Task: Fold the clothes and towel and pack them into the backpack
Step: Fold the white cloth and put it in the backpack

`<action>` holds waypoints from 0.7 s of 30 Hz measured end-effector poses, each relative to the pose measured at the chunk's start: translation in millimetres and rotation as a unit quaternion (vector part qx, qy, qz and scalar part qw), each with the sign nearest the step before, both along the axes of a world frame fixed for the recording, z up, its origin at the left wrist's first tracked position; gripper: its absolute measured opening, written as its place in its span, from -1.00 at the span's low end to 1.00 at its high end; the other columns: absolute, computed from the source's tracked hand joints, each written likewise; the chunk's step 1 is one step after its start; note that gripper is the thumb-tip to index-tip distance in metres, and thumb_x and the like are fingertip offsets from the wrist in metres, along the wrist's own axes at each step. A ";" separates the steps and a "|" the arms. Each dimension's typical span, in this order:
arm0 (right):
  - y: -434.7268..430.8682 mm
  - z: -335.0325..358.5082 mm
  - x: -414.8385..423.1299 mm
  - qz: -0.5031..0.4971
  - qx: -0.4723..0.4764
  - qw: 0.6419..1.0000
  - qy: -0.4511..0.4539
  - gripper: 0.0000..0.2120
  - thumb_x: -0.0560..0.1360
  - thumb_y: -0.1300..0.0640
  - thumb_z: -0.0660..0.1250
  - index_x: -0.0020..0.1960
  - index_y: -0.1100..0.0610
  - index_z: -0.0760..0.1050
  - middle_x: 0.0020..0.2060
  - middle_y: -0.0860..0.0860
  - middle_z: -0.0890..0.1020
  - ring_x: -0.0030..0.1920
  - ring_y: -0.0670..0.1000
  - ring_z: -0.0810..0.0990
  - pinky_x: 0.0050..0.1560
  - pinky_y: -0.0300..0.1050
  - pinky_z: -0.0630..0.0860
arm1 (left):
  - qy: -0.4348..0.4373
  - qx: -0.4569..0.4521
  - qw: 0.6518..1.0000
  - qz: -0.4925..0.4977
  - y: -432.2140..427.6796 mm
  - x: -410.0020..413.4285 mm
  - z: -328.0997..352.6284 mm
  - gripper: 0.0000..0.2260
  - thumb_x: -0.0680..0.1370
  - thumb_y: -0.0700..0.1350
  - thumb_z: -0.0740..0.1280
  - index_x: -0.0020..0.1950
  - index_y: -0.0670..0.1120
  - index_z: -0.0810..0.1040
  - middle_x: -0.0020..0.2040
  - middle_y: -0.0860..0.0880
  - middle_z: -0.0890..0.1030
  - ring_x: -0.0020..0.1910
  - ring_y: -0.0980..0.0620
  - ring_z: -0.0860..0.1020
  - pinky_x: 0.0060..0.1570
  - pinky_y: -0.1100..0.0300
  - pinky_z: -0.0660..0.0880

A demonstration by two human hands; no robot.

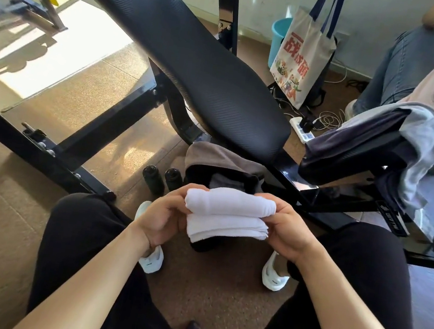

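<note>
folded white towel, gripped by left hand, right hand

A soft white terry-cloth towel is seen; the bench pad is covered in ribbed matt black vinyl.

Tote bag: red Chinese characters, first reads 战. Bench frame label: white lettering, illegible.

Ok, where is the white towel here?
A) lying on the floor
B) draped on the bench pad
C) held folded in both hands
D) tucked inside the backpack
C: the left hand and right hand grip the folded white towel by its ends, above the open backpack.
</note>
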State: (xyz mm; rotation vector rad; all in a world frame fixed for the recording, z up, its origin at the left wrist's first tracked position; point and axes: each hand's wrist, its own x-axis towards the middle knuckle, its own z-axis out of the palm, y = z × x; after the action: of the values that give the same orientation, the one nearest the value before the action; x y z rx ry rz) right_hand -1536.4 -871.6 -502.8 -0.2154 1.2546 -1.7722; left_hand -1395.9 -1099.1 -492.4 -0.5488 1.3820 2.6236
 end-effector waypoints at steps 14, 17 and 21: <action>-9.0 -28.9 23.2 0.167 0.116 0.909 0.364 -0.59 0.34 0.58 0.32 -0.30 0.10 0.69 0.02 0.01 0.67 0.05 0.00 0.67 0.15 -0.02 0.59 | -0.074 -0.314 0.877 -0.356 15.2 -2.0 -35.5 -0.44 0.44 0.30 0.46 0.32 0.02 0.56 0.22 -0.06 0.65 0.19 -0.01 0.62 0.25 -0.02 0.54; -13.8 -32.8 26.6 0.179 0.127 0.899 0.379 -0.54 0.32 0.53 0.29 -0.28 -0.01 0.70 0.03 -0.05 0.65 0.05 -0.06 0.64 0.14 -0.13 0.56 | -0.068 -0.340 0.871 -0.348 22.1 -6.9 -43.6 -0.52 0.46 0.31 0.43 0.20 -0.01 0.61 0.08 0.00 0.68 0.05 0.11 0.61 0.14 0.10 0.55; -21.7 -33.0 3.2 0.164 0.199 0.896 0.362 -0.49 0.33 0.49 0.20 -0.25 -0.08 0.69 0.10 -0.12 0.62 0.15 -0.14 0.59 0.19 -0.20 0.52 | -0.058 -0.442 0.842 -0.304 7.1 -19.6 -52.3 -0.70 0.44 0.30 0.48 0.00 0.17 0.55 -0.08 0.11 0.62 -0.04 0.12 0.59 -0.05 0.24 0.49</action>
State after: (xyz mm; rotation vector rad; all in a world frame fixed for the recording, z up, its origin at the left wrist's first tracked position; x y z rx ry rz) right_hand -1533.1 -893.3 -535.9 -0.8515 1.9371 -1.1219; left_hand -1415.5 -1091.9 -544.7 -0.2488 2.2187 1.3492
